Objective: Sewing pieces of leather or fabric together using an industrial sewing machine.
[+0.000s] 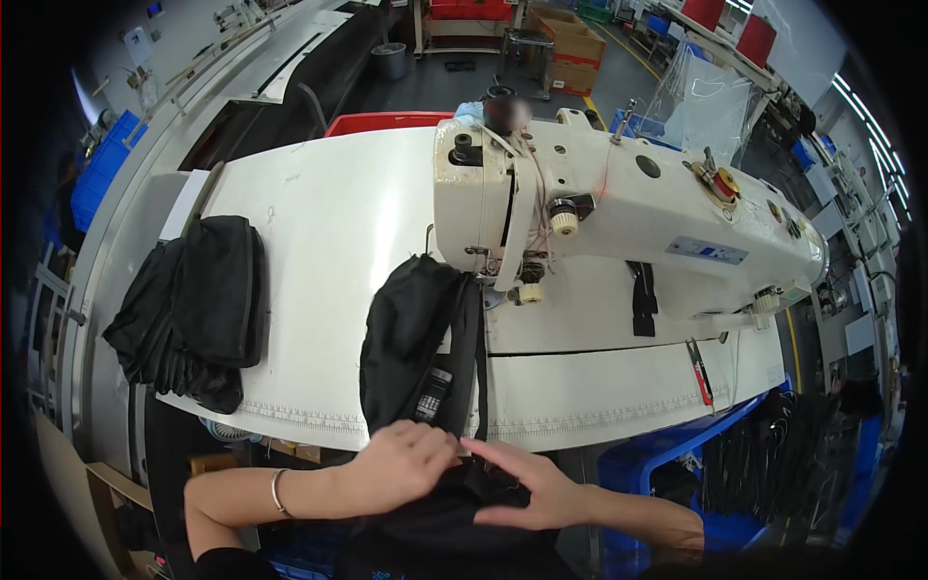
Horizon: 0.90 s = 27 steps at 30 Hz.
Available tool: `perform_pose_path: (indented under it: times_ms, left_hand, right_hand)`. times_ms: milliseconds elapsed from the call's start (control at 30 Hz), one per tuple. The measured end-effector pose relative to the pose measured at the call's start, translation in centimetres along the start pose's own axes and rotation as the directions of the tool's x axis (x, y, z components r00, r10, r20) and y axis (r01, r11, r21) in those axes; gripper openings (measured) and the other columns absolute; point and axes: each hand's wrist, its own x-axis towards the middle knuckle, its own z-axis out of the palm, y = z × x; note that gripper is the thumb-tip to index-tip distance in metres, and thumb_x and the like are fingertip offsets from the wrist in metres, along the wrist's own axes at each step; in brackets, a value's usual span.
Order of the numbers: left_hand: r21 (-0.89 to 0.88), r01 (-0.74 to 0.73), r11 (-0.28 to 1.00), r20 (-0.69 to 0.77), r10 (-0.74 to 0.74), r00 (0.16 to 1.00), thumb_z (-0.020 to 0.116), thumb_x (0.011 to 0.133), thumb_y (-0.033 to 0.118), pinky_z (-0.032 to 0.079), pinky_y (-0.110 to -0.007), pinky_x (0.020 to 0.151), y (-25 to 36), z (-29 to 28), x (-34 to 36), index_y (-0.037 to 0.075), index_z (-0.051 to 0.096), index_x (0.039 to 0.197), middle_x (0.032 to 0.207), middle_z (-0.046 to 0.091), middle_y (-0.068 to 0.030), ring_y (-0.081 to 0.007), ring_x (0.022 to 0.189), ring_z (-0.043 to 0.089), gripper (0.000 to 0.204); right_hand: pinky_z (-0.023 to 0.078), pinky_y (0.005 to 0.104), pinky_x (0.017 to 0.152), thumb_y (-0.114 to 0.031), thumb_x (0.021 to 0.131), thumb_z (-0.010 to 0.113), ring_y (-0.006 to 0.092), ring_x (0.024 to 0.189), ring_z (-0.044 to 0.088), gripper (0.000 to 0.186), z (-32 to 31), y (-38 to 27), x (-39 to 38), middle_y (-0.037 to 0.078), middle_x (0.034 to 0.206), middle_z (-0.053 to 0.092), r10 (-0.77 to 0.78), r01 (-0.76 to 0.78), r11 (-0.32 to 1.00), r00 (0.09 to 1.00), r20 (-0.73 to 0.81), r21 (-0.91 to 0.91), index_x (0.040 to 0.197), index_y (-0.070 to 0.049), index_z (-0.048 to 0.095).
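A black fabric piece [406,319] lies on the white sewing machine table, its far end at the needle area of a white sewing machine [619,193]. My left hand [411,469] is closed at the near edge of this fabric, fingers curled over it. Just right of it, my right hand [536,488] has its thumb and fingers apart, with fingertips close to the lower end of a narrow black strip [481,377]. Dark material shows between its thumb and fingers; whether it touches the hand is unclear. A small black item with keypad-like markings [433,393] rests on the fabric.
A pile of black sewn pieces [198,304] sits at the table's left. Red-handled snips [700,374] and a short black strip [643,300] lie to the right. A blue bin [628,474] stands below the right edge; dark pieces [773,445] hang beside it.
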Motion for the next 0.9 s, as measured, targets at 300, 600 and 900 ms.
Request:
perform_pose_path:
  times_ms: [300, 600, 900]
  left_hand:
    - [-0.254, 0.471, 0.845, -0.226, -0.525, 0.820, 0.071, 0.073, 0.000, 0.040, -0.034, 0.054, 0.3, -1.9, 0.8, 0.003, 0.064, 0.100, 0.069, 0.048, -0.0075, -0.0234, 0.058, 0.048, 0.027]
    - [-0.714, 0.517, 0.473, -0.257, -0.863, 0.435, 0.057, 0.090, 0.005, 0.042, -0.021, 0.067, -5.8, -2.6, 0.6, -0.001, 0.058, 0.095, 0.087, 0.059, -0.0044, -0.0083, 0.074, 0.051, 0.007]
    - [-0.325, 0.264, 0.908, -0.145, -0.323, 0.935, 0.065, 0.073, 0.005, 0.046, -0.024, 0.064, -8.0, -7.6, 4.8, -0.004, 0.066, 0.087, 0.085, 0.062, -0.0094, -0.0174, 0.077, 0.058, 0.016]
  right_hand:
    - [0.049, 0.0371, 0.087, -0.010, 0.074, 0.056, 0.0268, 0.095, 0.059, 0.038, 0.2, 0.7, 0.0, 0.014, 0.097, 0.059, -0.437, 0.243, 0.258, 0.892, 0.111, -0.935, 0.107, 0.006, 0.063]
    - [0.047, 0.0412, 0.097, -0.012, 0.073, 0.057, 0.0337, 0.109, 0.058, 0.035, 0.3, 3.4, -0.8, 0.019, 0.108, 0.060, -0.313, 0.398, 0.271, 0.897, 0.311, -0.876, 0.100, 0.008, 0.064]
    - [0.047, 0.0417, 0.097, -0.012, 0.074, 0.057, 0.0339, 0.109, 0.059, 0.032, -0.3, 4.0, -1.4, 0.019, 0.107, 0.061, -0.297, 0.358, 0.317, 0.917, 0.266, -0.879, 0.099, 0.007, 0.064]
